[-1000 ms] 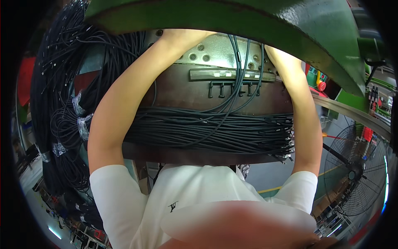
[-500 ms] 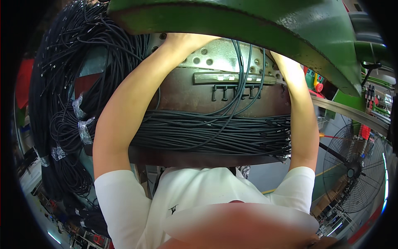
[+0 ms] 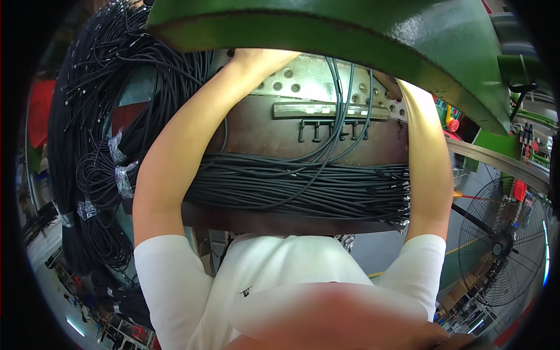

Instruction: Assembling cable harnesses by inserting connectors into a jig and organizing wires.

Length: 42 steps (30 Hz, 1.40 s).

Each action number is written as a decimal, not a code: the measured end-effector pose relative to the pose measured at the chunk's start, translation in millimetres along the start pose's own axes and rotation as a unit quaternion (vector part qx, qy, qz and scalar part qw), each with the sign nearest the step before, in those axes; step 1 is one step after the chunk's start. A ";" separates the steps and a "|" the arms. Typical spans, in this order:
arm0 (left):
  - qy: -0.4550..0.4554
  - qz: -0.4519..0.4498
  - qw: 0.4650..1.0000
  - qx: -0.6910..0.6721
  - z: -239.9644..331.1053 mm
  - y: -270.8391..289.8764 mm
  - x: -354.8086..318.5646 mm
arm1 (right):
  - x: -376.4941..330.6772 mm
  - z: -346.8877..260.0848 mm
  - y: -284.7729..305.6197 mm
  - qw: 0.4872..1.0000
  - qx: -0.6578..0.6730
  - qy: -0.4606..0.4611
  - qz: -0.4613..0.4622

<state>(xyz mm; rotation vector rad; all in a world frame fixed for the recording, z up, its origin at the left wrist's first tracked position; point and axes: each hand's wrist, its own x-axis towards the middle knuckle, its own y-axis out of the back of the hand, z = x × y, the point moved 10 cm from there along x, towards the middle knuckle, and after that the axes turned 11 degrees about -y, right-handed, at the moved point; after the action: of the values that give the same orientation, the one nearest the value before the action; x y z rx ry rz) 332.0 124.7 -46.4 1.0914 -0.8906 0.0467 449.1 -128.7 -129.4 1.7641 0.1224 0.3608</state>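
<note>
Black cables are seen on a brown plate. A green cover and a white shirt are seen.

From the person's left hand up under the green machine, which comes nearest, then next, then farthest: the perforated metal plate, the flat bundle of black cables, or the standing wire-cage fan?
1. Perforated metal plate: beside the left hand, just right of it.
2. Flat bundle of black cables: lower, across the middle.
3. Standing wire-cage fan: far lower right.
</note>
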 end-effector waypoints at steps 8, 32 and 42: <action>0.086 -0.023 0.994 -0.066 -13.2 -7.0 -6.3 | -1.9 -4.5 -30.0 0.998 0.014 0.040 0.047; 0.045 -0.100 0.991 0.075 6.9 10.9 -3.0 | -50.0 -119.2 80.2 0.989 -0.014 0.126 0.072; 0.263 -0.629 0.672 -0.290 202.9 87.7 -296.9 | -383.6 128.9 119.0 0.874 0.178 -0.414 0.181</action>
<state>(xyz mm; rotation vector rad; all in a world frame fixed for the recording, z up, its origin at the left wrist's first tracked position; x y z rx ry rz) -26.2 121.7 -139.7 0.7953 0.5071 -0.9751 112.7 -381.9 -104.8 2.1648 -0.8125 -0.1984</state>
